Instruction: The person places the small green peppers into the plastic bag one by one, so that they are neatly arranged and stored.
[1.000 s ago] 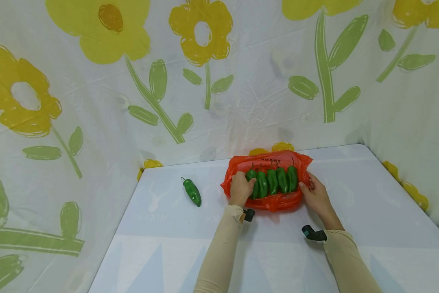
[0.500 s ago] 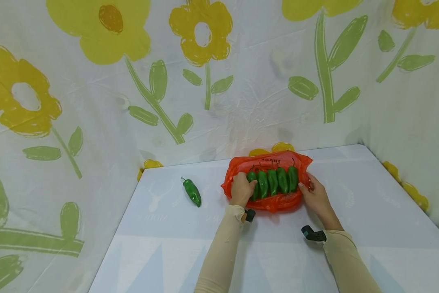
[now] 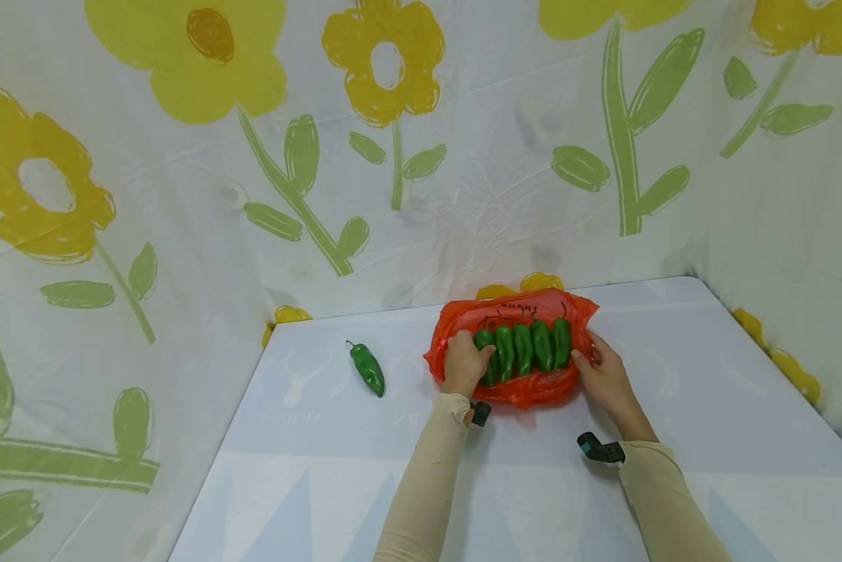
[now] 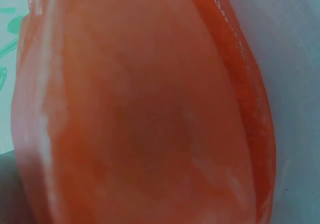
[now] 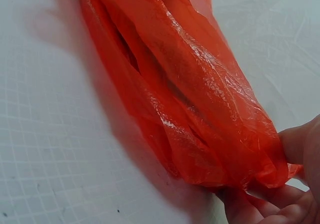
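Several green peppers (image 3: 524, 349) lie side by side in a row inside an open red plastic bag (image 3: 533, 388). With its thumb over the leftmost pepper (image 3: 490, 371), my left hand (image 3: 464, 363) grips it at the bag's left end; the other fingers are partly hidden. At the opposite end, my right hand (image 3: 606, 380) holds the bag's edge. The right wrist view shows the thumb and fingers of the right hand (image 5: 272, 204) pinching the corner of the bag (image 5: 175, 78). Blurred red plastic of the bag (image 4: 155, 93) fills most of the left wrist view.
One loose green pepper (image 3: 367, 370) lies on the white table (image 3: 308, 429), left of the bag. A curtain (image 3: 491, 179) with printed yellow flowers hangs close behind the table. Black wrist cameras (image 3: 602, 449) stick out from both wrists.
The left hand has shifted very slightly right, and the leftmost peppers in the bag have edged closer to the others. The right hand stays on the bag's edge.
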Action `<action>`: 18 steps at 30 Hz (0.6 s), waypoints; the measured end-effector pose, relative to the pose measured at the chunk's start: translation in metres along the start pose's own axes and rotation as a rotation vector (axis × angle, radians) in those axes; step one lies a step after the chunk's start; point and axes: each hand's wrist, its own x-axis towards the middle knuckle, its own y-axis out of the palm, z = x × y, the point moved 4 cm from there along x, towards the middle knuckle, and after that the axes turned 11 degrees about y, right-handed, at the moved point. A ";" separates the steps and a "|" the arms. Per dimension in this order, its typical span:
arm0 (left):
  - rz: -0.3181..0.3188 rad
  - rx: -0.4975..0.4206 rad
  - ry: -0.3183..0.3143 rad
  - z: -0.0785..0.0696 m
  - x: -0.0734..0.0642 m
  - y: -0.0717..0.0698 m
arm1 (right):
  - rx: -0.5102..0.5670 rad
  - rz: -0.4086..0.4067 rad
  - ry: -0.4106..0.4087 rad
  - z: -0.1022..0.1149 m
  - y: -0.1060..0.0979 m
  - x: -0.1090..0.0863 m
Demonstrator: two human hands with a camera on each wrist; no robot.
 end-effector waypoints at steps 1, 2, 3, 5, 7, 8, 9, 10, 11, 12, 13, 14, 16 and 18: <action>0.001 0.001 -0.003 0.000 0.000 0.000 | -0.001 0.000 0.000 0.000 0.000 0.000; 0.002 0.002 -0.006 0.000 0.001 0.001 | -0.002 -0.001 0.001 0.000 0.000 0.000; 0.004 0.002 -0.010 0.000 0.001 0.001 | -0.001 -0.002 -0.001 -0.001 0.000 0.001; 0.001 -0.004 -0.014 0.000 0.001 0.001 | 0.003 -0.003 -0.006 -0.001 0.000 0.000; -0.003 0.000 -0.011 -0.001 0.000 0.000 | 0.008 -0.003 -0.013 0.000 0.000 0.000; -0.005 0.001 -0.010 -0.001 0.000 0.000 | 0.010 -0.002 -0.017 0.000 0.000 0.000; -0.007 0.004 -0.009 -0.001 0.000 0.000 | 0.010 -0.005 -0.021 0.000 0.000 0.000; -0.009 0.005 -0.007 -0.001 0.000 0.000 | 0.009 -0.007 -0.023 0.000 0.000 0.000; -0.009 0.005 -0.008 -0.001 0.000 0.000 | 0.009 -0.007 -0.022 0.000 0.000 0.000; -0.008 0.005 -0.007 -0.001 0.000 0.001 | 0.009 -0.007 -0.022 0.000 0.000 0.000; -0.007 0.002 -0.008 0.000 0.000 0.001 | 0.006 -0.008 -0.021 0.000 0.000 0.000; -0.006 0.000 -0.009 0.000 0.001 0.001 | 0.003 -0.010 -0.021 -0.001 0.000 0.001; -0.007 -0.004 -0.007 0.001 0.001 0.001 | 0.000 -0.012 -0.018 -0.001 0.000 0.001; -0.008 -0.007 -0.005 0.002 0.001 0.002 | 0.002 -0.010 -0.012 -0.002 0.000 0.001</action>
